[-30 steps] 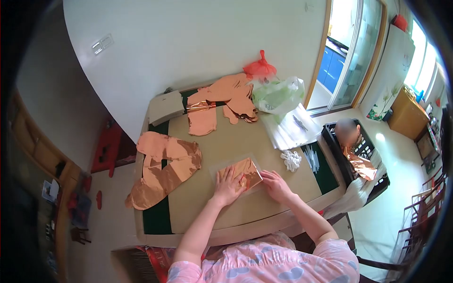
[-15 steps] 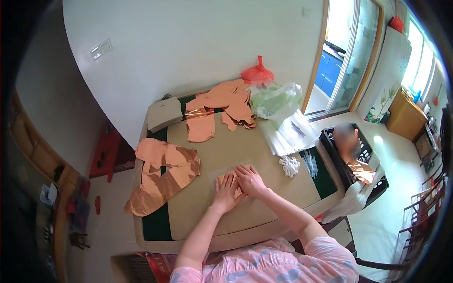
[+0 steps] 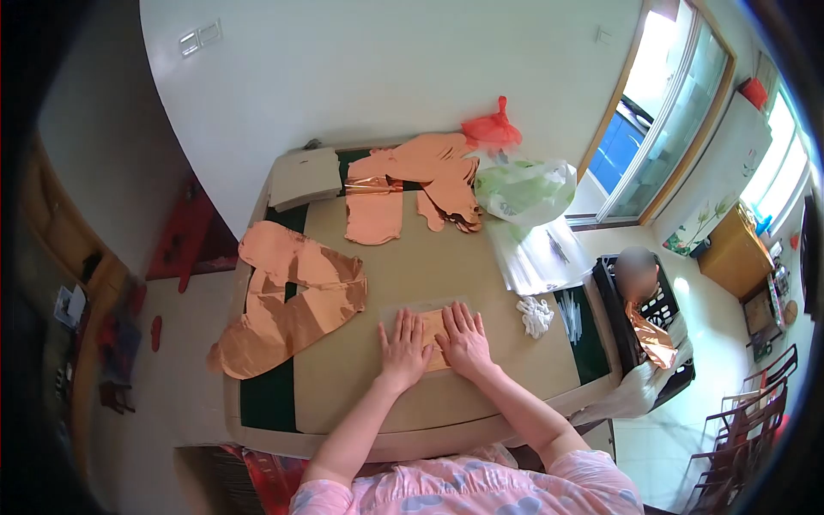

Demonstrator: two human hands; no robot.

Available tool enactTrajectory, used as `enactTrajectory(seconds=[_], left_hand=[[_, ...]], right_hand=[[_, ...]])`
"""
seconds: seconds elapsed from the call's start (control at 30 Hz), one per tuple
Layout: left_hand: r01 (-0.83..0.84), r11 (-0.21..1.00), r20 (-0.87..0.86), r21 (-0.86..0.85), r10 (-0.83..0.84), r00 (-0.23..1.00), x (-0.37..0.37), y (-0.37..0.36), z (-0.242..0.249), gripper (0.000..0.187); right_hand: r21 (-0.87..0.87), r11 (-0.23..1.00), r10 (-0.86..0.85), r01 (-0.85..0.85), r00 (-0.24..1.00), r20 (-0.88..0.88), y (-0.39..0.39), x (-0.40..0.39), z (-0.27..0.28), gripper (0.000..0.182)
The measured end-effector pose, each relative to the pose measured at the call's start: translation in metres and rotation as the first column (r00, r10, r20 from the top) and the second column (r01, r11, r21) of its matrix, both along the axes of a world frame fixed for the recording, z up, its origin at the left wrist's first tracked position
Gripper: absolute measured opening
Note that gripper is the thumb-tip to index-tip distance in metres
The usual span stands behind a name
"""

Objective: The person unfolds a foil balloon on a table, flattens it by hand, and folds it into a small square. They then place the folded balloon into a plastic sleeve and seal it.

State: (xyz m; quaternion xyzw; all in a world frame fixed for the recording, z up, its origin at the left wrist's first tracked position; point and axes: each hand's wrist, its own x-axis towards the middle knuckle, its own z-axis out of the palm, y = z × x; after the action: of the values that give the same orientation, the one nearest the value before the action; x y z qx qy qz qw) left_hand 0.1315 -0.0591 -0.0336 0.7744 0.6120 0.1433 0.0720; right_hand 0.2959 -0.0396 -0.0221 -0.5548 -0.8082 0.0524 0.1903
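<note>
Both my hands lie palm down on a small, flat, folded piece of copper-coloured foil (image 3: 435,330) at the front middle of the table. My left hand (image 3: 403,352) covers its left side, fingers stretched out and a little apart. On its right side rests my right hand (image 3: 466,347), fingers extended forward. A clear plastic sleeve (image 3: 415,305) shows around the foil, its edge just beyond my fingertips. To the left is a large flat foil balloon (image 3: 283,330) in the same copper colour, hanging past the table's left edge. A stack of similar foil balloons (image 3: 421,163) lies at the back.
Cardboard pieces (image 3: 305,178) are stacked at the back left. Clear plastic sleeves (image 3: 536,262) lie at the right below a green-white plastic bag (image 3: 525,190). Nearer are a white bunched cloth item (image 3: 536,318) and thin clear sticks (image 3: 569,314). A black crate (image 3: 675,384) stands beyond the table's right edge.
My hands have gone from close together over the foil to lying side by side, spread flat on it, with more foil showing between them. The camera view has shifted slightly.
</note>
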Motion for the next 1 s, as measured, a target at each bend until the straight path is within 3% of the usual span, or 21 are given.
enactTrajectory(seconds=[0.17,0.27,0.37,0.47,0.8,0.9,1.0], left_hand=[[-0.008,0.999,0.026,-0.045,0.01,1.0,0.001,0.001,0.007,0.065],[-0.084,0.992,-0.113,-0.099,0.073,0.991,0.013,0.01,0.02,0.061],[0.035,0.997,-0.032,0.072,-0.033,0.999,0.022,0.019,0.005,0.057],[0.077,0.997,0.11,0.028,-0.079,0.991,0.027,0.013,-0.002,0.056],[0.148,0.987,0.046,0.061,-0.15,0.988,0.02,0.011,0.006,0.061],[0.161,0.986,0.076,0.041,-0.164,0.984,0.021,0.009,0.01,0.061],[0.171,0.985,0.063,0.038,-0.173,0.983,0.021,0.011,0.01,0.062]], right_hand=[[-0.046,0.998,-0.034,0.036,0.999,0.038,0.0,0.003,-0.004,0.057],[-0.077,0.996,-0.043,0.046,0.998,0.044,-0.002,0.002,0.0,0.057],[-0.107,0.993,-0.042,0.046,0.998,0.042,-0.001,0.002,0.001,0.057],[-0.126,0.991,-0.038,0.043,0.998,0.041,0.0,0.003,0.004,0.058],[-0.168,0.986,-0.017,0.025,0.999,0.046,-0.008,0.013,0.014,0.057],[-0.19,0.982,0.007,0.013,0.995,0.102,-0.014,0.032,0.019,0.059],[-0.083,0.994,0.097,-0.077,0.956,0.277,-0.001,0.059,0.041,0.054]])
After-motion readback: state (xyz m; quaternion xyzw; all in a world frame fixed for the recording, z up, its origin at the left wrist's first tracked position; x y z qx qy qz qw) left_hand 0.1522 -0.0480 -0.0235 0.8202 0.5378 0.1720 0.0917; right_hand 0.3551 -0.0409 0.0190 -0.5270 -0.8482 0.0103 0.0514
